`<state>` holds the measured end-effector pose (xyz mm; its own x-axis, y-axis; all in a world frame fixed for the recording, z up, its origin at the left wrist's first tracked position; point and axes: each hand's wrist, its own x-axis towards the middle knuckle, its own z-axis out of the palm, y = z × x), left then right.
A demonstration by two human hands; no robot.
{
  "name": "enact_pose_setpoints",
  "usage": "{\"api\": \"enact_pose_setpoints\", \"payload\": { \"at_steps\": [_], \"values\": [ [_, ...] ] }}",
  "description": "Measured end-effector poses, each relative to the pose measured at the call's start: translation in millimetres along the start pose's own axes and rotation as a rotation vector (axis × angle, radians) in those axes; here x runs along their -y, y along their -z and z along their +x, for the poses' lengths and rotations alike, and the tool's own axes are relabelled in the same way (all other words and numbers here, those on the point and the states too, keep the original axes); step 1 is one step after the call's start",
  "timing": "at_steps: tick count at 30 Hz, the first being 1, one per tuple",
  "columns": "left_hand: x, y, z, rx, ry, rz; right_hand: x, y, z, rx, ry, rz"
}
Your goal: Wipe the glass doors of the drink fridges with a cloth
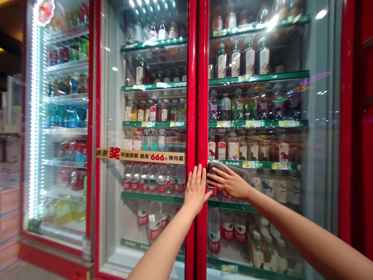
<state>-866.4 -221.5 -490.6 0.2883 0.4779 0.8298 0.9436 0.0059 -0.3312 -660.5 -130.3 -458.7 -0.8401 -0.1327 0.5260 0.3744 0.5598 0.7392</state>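
Note:
My left hand [194,191] lies flat on the red door frame [191,97], fingers stretched upward and thumb pointing to the right. Just beside it, my right hand [229,181] presses a dark grey cloth [214,167] against the right glass door [271,147] of the drinks fridge, near its red left edge. The fingers are spread over the cloth, which shows above and behind them. Behind the glass, bottles stand on green-edged shelves; a few red-labelled ones are partly hidden by my right hand.
A printed strip [140,155] runs across the left glass door, ending near my left hand. Another lit fridge [65,132] with drinks stands at the left, and stacked pink boxes [9,229] are at the far left. Water bottles [154,217] fill the lower shelves.

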Motion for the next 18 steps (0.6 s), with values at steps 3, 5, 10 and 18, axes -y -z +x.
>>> {"api": "enact_pose_setpoints", "payload": {
  "at_steps": [3, 5, 10, 18],
  "values": [
    [0, 1.6, 7, -0.009, -0.007, -0.003, -29, 16, -6, 0.004, -0.118, -0.039],
    [-3, 2.2, 12, -0.018, -0.011, -0.003, -43, 26, -5, -0.061, -0.407, -0.1],
    [-13, 1.0, 21, -0.041, -0.012, -0.006, -19, 19, -25, -0.097, -0.559, -0.139],
    [-34, -3.0, 42, -0.061, -0.064, -0.028, -66, 39, -44, 0.01, -0.338, -0.13]
  ]
}}
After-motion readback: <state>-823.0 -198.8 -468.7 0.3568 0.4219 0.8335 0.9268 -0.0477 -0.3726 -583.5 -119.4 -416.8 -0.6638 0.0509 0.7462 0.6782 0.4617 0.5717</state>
